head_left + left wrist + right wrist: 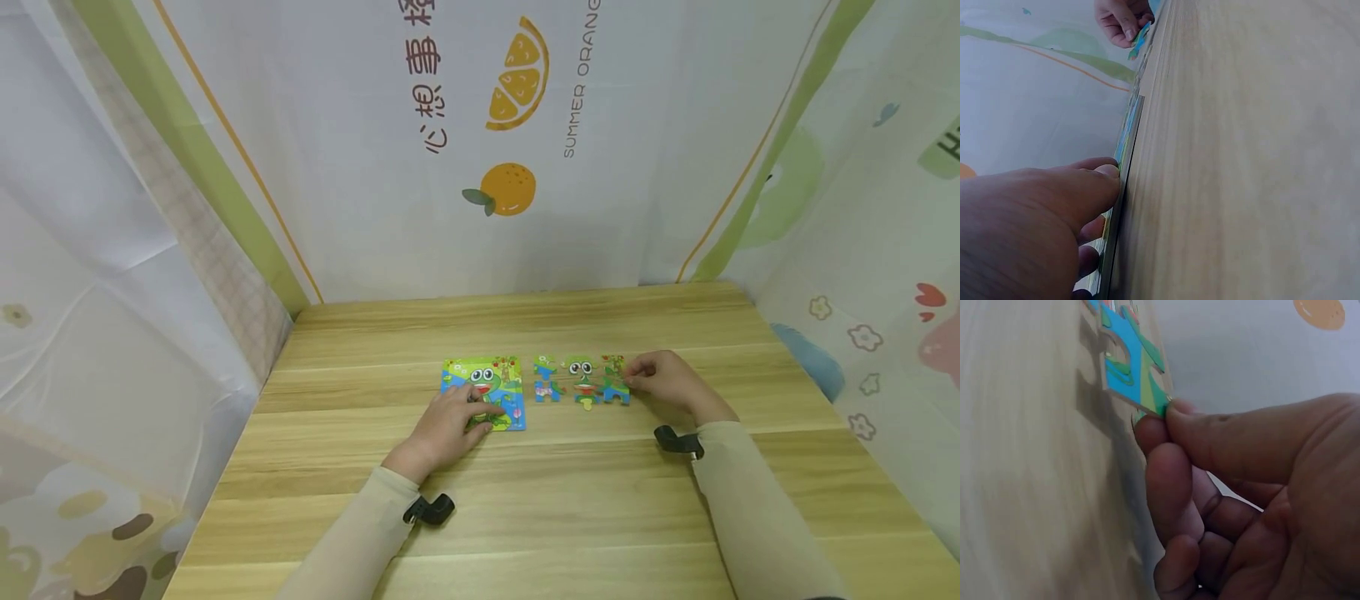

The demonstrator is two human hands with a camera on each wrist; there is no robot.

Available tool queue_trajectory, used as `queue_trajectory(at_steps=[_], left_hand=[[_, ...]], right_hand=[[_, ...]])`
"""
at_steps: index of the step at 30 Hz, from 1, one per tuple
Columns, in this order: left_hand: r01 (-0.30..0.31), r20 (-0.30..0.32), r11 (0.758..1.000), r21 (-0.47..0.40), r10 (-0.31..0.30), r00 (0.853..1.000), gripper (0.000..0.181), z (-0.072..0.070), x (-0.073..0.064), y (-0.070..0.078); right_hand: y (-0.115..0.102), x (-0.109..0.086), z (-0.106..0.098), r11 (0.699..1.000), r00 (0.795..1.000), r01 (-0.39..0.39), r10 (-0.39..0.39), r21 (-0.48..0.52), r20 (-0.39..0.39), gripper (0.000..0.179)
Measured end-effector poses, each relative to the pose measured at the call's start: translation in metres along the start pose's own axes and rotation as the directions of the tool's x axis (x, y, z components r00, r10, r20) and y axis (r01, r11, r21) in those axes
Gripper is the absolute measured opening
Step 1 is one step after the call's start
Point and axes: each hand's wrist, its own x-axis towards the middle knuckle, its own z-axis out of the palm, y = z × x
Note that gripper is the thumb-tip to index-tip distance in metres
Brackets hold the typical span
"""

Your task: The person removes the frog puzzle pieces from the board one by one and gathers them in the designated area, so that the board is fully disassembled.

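We cannot tell home from studio: white fabric hangings (360, 208), printed with fruit and flowers, curtain off a yellowish wood-grained table (555, 517).

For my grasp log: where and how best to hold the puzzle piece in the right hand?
Probably pinch the puzzle piece by its right edge, coming from the right: it is thin and flat, and the frog-face pieces lie to its left.

Lt wood-grain table (570, 517). White cloth (360, 225) behind far edge, w/ orange-slice print (519, 83), whole-orange print (512, 189) below it & "SUMMER ORANG" lettering (573, 117) alongside. Green band (206, 167) runs down nr far L corner; flower print (865, 337) on cloth past R edge, nr blue patch (810, 358).
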Motion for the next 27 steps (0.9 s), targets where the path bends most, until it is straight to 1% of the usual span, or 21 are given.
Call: queue_trajectory(at_steps=[3, 8, 14, 27], left_hand=[[-0.006, -0.006, 1.0, 0.004, 0.006, 1.0, 0.027, 0.0004, 0.0003, -0.0003], [-0.006, -0.01, 1.0, 0.0, 0.006, 1.0, 0.027, 0.0, -0.0003, -0.0004], [-0.005, -0.01, 1.0, 0.001, 0.005, 1.0, 0.027, 0.0009, 0.0001, -0.0005], [-0.007, -0.017, 1.0, -0.004, 0.007, 1.0, 0.027, 0.0005, 0.0002, -0.0001]], right_hand=[[0.0022, -0.0021, -0.0025, 1.0, 1.0, -0.025, 0.025, 0.017, 0.0, 0.014], [0.0039, -0.0028, -0.0034, 0.999, 0.999, -0.034, 0.034, 0.04, 0.005, 0.013], [0.0058, -0.0013, -0.0018, 0.998, 0.999, -0.051, 0.051, 0.026, -0.003, 0.014], [0.0006, -0.0014, 0.0006, 0.998, 0.998, -0.064, 0.065, 0.009, -0.017, 0.015]])
